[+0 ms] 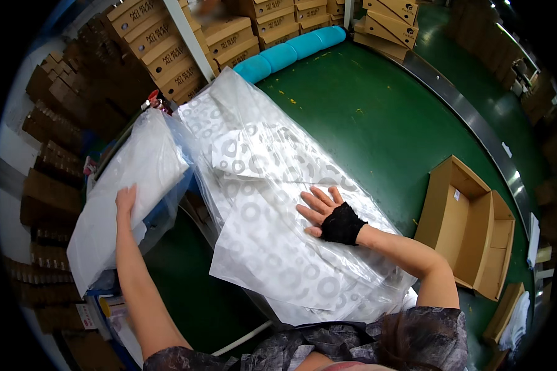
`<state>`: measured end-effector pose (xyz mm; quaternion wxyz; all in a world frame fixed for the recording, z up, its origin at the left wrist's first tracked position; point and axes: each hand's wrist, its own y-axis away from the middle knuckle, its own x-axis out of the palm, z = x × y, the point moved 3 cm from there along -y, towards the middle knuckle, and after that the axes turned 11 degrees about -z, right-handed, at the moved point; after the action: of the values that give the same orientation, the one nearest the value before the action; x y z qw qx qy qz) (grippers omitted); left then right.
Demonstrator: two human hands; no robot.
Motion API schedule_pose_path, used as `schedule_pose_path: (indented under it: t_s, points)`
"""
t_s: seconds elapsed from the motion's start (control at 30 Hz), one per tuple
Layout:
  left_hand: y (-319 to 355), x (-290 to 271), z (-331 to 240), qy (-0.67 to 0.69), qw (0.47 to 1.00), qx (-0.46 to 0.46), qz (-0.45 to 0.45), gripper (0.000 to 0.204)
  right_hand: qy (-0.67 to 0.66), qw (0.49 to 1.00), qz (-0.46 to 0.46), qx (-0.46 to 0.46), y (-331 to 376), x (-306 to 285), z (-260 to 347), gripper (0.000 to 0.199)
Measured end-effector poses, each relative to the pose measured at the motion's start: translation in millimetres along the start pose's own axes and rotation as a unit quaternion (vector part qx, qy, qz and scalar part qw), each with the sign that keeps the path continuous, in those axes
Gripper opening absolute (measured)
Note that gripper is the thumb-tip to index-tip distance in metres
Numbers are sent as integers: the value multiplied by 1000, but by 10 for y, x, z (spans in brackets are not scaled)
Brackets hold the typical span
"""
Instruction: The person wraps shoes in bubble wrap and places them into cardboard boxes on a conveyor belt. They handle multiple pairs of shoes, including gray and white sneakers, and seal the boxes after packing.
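Observation:
My right hand (330, 217), in a black fingerless glove, lies with fingers spread on a pile of white sheets printed with grey rings (260, 247). Clear plastic film (315, 161) covers part of this pile, and some sheets lie loose and skewed on top. Off to the left, my left hand (125, 199) rests on a stack of plain white sheets (143, 157), its fingers bent and closed at a sheet there. Clear bluish plastic (178, 154) wraps the side of that stack.
An open cardboard box (458, 229) stands on the green table (365, 111) to the right. Stacked shoe boxes (173, 62) rise at the back behind a metal post (190, 37). A turquoise padded roll (291, 52) lies along the far edge; a metal rail (458, 93) curves along the right.

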<state>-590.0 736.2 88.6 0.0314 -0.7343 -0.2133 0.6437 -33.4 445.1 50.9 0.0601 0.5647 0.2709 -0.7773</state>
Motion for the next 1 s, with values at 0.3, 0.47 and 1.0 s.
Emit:
schedule_pose_path:
  t_s: [0.3, 0.47, 1.0]
  points:
    - [568, -221, -810, -39, 998, 38, 28, 71, 19, 999, 26, 26, 37, 8, 33, 50]
    - [400, -52, -627, -9, 997, 29, 67, 57, 28, 999, 37, 22, -25, 30, 27, 50]
    - [23, -220, 109, 598, 732, -323, -54, 47, 15, 999, 28, 38, -44, 1, 55, 50]
